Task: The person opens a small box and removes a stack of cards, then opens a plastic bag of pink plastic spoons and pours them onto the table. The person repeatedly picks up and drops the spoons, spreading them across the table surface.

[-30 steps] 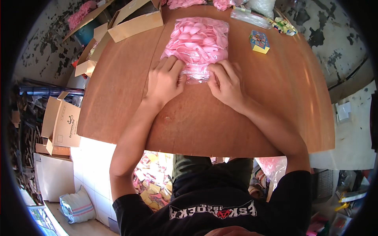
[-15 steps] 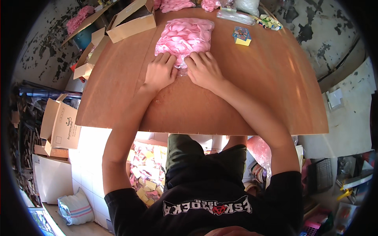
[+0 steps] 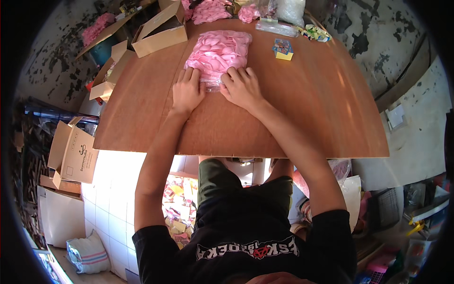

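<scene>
A clear plastic bag packed with pink pieces (image 3: 218, 53) lies flat on the brown wooden table (image 3: 302, 118), toward its far side. My left hand (image 3: 187, 91) presses palm-down on the bag's near left corner. Beside it, my right hand (image 3: 242, 87) rests flat on the near right corner. The bag's near edge is pinned between both hands and partly hidden under the fingers.
A small yellow-and-blue packet (image 3: 283, 49) lies right of the bag. Open cardboard boxes (image 3: 160, 29) and more pink-filled bags (image 3: 210, 10) sit along the far edge. Cartons (image 3: 71, 151) stand on the floor at left.
Both hands stay pressed on the bag's near edge. The camera has shifted, so the bag and hands now sit higher and farther away in the picture.
</scene>
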The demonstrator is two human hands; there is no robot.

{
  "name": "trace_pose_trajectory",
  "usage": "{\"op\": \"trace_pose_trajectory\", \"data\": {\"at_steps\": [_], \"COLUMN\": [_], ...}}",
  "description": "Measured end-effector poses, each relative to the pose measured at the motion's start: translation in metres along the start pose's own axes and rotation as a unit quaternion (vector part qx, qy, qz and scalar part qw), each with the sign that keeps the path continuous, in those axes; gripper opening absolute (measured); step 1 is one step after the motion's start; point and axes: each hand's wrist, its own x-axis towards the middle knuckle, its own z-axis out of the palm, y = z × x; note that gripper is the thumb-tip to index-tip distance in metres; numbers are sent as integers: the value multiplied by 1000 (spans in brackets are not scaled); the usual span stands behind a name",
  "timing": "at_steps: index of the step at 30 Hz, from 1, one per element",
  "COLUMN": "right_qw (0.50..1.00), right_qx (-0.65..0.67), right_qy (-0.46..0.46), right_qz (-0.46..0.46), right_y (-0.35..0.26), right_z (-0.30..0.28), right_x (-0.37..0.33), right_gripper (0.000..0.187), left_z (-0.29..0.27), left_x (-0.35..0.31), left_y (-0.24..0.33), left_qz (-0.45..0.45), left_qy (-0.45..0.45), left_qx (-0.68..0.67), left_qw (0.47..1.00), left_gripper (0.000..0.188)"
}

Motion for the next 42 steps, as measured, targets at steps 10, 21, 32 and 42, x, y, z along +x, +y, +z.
{"op": "trace_pose_trajectory", "data": {"at_steps": [10, 21, 32, 42], "right_qw": [998, 990, 986, 990], "right_qx": [38, 131, 158, 140], "right_qy": [48, 40, 41, 22], "right_qz": [26, 40, 28, -18], "right_y": [5, 7, 3, 8], "right_z": [0, 2, 1, 10], "right_x": [-2, -1, 1, -2], "right_gripper": [14, 9, 10, 5], "left_z": [-6, -3, 0, 5], "left_x": [-1, -2, -3, 1], "left_y": [6, 8, 11, 26], "left_qz": [190, 57, 143, 92], "left_qy": [23, 18, 50, -40], "left_qx": [29, -27, -31, 93], "left_qw": [981, 998, 988, 991], "left_gripper": [6, 10, 17, 20]}}
